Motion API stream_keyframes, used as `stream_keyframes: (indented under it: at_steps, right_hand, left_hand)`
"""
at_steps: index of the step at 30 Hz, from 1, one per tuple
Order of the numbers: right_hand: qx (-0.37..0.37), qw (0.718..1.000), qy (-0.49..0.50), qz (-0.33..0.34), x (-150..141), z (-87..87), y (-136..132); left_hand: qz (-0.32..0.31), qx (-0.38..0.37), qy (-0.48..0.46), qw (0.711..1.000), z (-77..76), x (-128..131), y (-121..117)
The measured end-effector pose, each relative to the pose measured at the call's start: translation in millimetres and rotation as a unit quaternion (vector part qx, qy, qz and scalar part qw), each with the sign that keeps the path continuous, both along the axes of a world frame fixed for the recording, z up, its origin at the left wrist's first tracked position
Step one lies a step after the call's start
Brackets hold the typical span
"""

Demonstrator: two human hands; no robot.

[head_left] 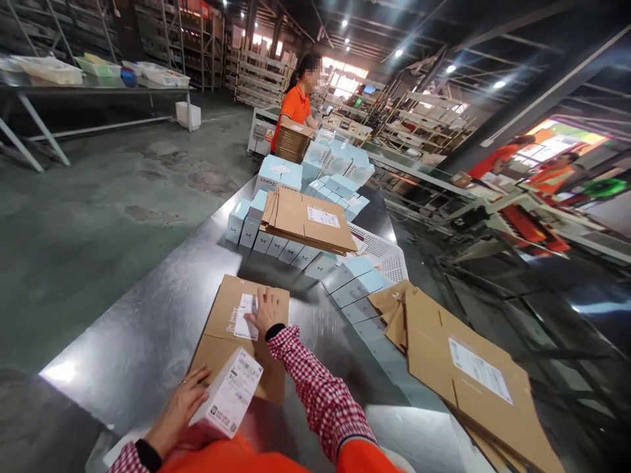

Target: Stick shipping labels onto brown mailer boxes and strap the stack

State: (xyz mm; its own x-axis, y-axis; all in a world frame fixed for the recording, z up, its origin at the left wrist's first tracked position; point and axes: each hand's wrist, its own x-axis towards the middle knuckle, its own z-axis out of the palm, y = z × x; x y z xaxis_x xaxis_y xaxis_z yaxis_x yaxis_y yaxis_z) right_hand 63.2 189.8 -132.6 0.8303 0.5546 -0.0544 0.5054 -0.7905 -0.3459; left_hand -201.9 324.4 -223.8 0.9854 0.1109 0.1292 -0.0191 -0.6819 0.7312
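Note:
My right hand (269, 310) lies with fingers spread on a flat brown cardboard carton (217, 335), its fingertips at a white paper label (246, 317) beside white printed lettering. Close to my body, a small white box (229, 394) with a printed shipping label overlaps the near part of the carton. My left hand (183, 408) rests against this box's left side, fingers stretched out and lying close together; its thumb is hidden. Both lie over the shiny metal table (142, 315).
Beyond the carton stand rows of light blue boxes (290, 249) topped by stacked flat cartons (305, 220). More labelled flat cartons (468, 368) lie at right, near a white perforated basket (389, 253). A co-worker in orange (296, 105) stands at the far end.

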Motion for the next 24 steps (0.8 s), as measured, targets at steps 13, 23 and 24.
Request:
stream_keyframes:
  at_steps: [13, 23, 24]
  right_hand:
    - [0.027, 0.942, 0.151, -0.3, 33, 5.3, -82]
    - [0.24, 0.889, 0.288, -0.264, -23, 38.6, -112]
    - [0.276, 0.873, 0.325, -0.237, -22, 51.0, -116]
  left_hand:
    - [0.116, -0.101, 0.059, 0.986, 12.1, 6, -5]
    - [0.169, -0.191, 0.025, 0.966, 8.3, 3, 3]
    - [0.179, -0.203, 0.015, 0.962, 6.3, 2, 6]
